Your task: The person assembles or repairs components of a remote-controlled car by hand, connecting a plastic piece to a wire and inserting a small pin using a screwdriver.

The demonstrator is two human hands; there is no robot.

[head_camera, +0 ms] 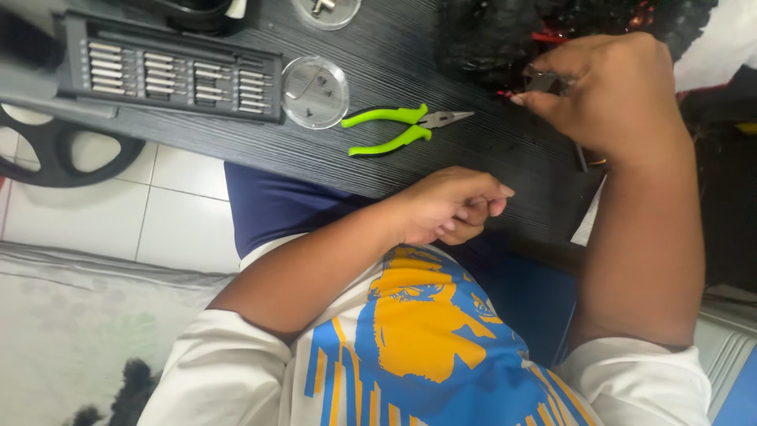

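Note:
My left hand (449, 209) rests at the near edge of the black table (441, 158), fingers curled into a fist; nothing shows inside it. My right hand (611, 95) is farther back on the right, fingers pinched on a small dark tool (544, 81) whose tip is against a black device with red wires (505, 39). Green-handled needle-nose pliers (398, 128) lie on the table between the two hands, closer to my left hand, jaws pointing right.
A clear round dish with small screws (315, 92) sits left of the pliers, and another dish (326, 9) is at the top edge. A dark case of screwdriver bits (169, 71) lies at the left. A black ring-shaped frame (55, 150) lies on white floor tiles.

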